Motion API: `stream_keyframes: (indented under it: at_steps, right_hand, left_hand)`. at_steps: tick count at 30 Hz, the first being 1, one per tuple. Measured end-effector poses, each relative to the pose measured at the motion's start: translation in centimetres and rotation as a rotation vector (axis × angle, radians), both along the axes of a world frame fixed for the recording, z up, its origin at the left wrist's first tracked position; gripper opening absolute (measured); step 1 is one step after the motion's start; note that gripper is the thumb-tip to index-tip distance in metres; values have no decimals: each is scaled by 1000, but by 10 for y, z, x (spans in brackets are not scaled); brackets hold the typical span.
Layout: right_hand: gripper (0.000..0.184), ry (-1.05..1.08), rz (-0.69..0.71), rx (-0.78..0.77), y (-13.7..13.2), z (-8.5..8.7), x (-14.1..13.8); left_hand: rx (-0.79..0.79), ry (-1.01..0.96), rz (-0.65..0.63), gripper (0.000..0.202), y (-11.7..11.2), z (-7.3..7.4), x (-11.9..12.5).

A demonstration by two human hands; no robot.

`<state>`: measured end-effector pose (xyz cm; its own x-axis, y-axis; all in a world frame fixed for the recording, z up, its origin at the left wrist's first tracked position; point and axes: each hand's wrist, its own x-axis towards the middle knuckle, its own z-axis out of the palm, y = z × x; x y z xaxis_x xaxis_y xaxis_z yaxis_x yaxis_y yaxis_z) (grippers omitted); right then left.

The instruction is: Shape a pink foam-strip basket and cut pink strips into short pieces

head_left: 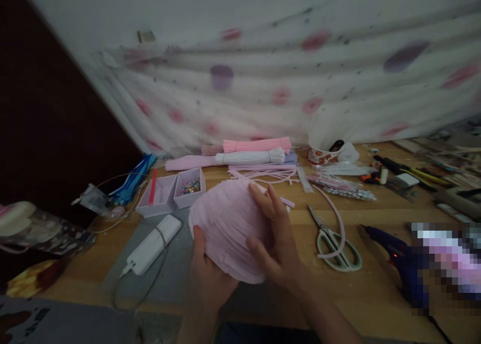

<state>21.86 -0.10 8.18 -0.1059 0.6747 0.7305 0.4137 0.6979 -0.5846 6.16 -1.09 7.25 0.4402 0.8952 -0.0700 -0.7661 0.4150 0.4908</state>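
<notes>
A pale pink, rounded piece with ridged, overlapping strips (229,228) is held up over the near edge of the table. My left hand (210,274) grips it from below on the left, thumb on its front and the other fingers hidden behind. On its right side, my right hand (276,238) has fingers along the upper edge and the thumb against the surface. Scissors (338,248) with pale green handles lie right of my hands, a pink strip (340,216) looped across them. Farther right is a dark blue glue gun (402,264) with a small red light.
Bundled pink and white strips (250,157) lie at the back. Two small boxes (158,196), one with beads, stand behind a white power bank (154,246) and its cable. A tumbler (41,228) is at left; a paper tub (323,153) and pliers (409,171) are at back right.
</notes>
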Motion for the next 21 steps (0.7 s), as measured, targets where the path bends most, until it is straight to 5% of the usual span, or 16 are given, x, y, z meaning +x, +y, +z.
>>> stream_keyframes:
  at_steps: [4,13,17,19,21]
  right_hand:
    - [45,189,-210,-195,7,-17,8]
    - [42,164,-89,-210,-1,-3,19]
    - [46,347,-146,-308,5,-30,27]
    - [55,610,-209,-382,5,-49,30]
    - [57,865,-107,-480,1,-61,31]
  left_hand:
    - [-61,-12,42,52,1,-3,3]
    - [-95,46,98,56,-8,-5,6]
    - [-50,10,122,43,-2,-16,3]
    - [-5,-26,135,43,3,-21,3]
    - [60,-75,136,47,6,-26,4]
